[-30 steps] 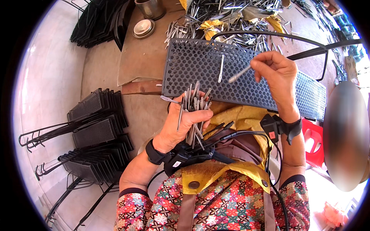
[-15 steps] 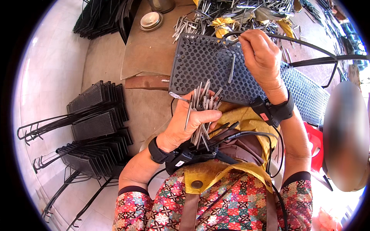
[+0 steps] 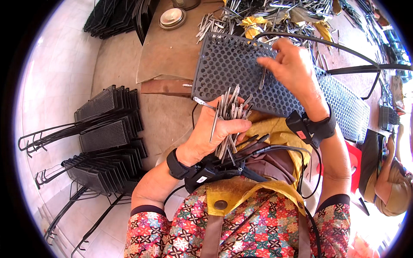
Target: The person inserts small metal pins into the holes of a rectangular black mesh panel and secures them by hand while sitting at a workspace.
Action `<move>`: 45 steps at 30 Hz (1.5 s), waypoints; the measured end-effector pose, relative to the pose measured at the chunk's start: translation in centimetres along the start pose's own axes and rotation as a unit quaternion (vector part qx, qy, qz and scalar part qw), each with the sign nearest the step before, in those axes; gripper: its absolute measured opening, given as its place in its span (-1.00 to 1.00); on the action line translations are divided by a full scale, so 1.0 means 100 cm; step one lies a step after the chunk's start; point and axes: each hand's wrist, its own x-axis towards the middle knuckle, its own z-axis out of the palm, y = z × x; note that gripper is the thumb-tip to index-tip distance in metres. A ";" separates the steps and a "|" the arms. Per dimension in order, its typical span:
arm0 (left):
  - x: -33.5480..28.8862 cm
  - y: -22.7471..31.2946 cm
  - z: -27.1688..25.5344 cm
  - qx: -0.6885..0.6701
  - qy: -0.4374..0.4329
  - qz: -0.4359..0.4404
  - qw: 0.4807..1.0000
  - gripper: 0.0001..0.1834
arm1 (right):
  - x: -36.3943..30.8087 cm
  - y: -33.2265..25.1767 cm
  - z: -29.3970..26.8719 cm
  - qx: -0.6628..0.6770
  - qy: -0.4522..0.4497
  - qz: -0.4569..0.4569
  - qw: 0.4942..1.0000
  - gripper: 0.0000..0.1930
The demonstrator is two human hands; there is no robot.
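Observation:
My left hand is closed round a bundle of thin silvery metal strips, thumb across them and ends poking out above and below. One strip sticks out sideways behind its fingers. Just beyond lies a dark perforated metal panel with rows of round holes and a black bent frame along its far side. Over the panel hovers my right hand, thumb stretched away from the curled fingers, nothing visible between them. A single strip shows against the panel just below that thumb; whether they touch I cannot tell.
A heap of metal strips with yellow cloth scraps lies beyond the panel. Similar dark panels with long frames stand stacked at left. A small bowl sits on a brown board. Another person works at far right.
My right hand has shifted slightly right and down, its thumb and fingers now spread apart. The view has shifted a little; my left hand still grips the bundle.

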 end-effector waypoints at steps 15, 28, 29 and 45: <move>-0.002 -0.002 0.001 0.021 -0.024 0.007 0.999 -0.63 | -0.011 0.015 -0.009 0.295 0.096 0.100 0.945 -0.84; 0.000 -0.002 0.001 0.029 -0.011 -0.020 0.999 -0.61 | -0.001 0.028 0.018 0.273 0.216 -0.027 0.937 -0.85; 0.000 -0.002 0.001 0.033 -0.011 -0.022 0.999 -0.61 | 0.000 0.028 0.020 0.267 0.221 -0.035 0.937 -0.86; -0.001 0.001 0.001 0.031 -0.017 -0.023 0.999 -0.59 | 0.003 0.016 0.012 0.019 0.140 -0.176 0.974 -0.94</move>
